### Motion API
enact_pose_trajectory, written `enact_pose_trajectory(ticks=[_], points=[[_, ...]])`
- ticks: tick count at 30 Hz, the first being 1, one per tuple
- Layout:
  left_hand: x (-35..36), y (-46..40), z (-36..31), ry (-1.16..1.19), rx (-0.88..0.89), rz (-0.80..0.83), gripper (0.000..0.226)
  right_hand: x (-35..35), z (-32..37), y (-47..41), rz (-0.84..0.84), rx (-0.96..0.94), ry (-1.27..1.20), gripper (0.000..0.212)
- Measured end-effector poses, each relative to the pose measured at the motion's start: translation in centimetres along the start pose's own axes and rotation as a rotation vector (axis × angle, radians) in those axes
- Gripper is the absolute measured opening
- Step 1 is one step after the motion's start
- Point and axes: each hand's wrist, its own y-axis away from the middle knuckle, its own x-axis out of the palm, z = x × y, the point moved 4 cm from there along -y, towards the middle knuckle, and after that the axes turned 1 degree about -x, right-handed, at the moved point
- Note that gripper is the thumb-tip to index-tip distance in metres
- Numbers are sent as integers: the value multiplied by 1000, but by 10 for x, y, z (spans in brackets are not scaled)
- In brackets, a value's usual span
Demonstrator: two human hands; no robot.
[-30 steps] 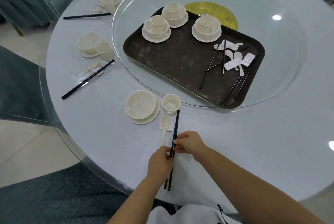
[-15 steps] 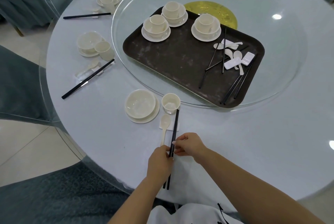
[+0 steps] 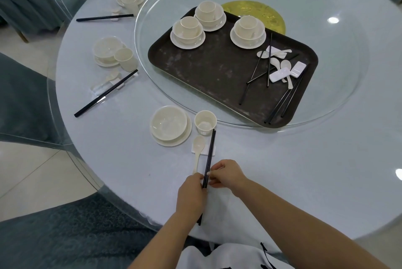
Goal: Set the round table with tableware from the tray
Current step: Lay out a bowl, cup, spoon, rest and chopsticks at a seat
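Item: pair of slim black chopsticks [image 3: 209,160], lower centre of frame, lying on the round pale-blue table [image 3: 304,171], tips across a small white rectangular rest [image 3: 212,151] beside a cream spoon [image 3: 198,149]. Left hand [image 3: 191,194] and right hand [image 3: 228,174] meet at the lower shafts, fingertips pinching them from either side. Likely light, rigid, smooth and prone to rolling; best held mid-shaft, both sticks together. Dark brown rectangular tray [image 3: 206,77], upper centre, holds remaining sets.
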Motion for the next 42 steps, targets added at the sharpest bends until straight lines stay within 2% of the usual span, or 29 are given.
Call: enact_pose_trajectory(ticks=[23, 33, 42], points=[[-4, 5, -1, -84, 52, -37, 15, 5, -8, 2, 18, -11, 54, 10], [-5, 7, -1, -70, 46, -32, 15, 6, -9, 4, 25, -5, 56, 11], [-9, 7, -3, -51, 23, 13, 25, 4, -6, 2, 15, -4, 60, 11]])
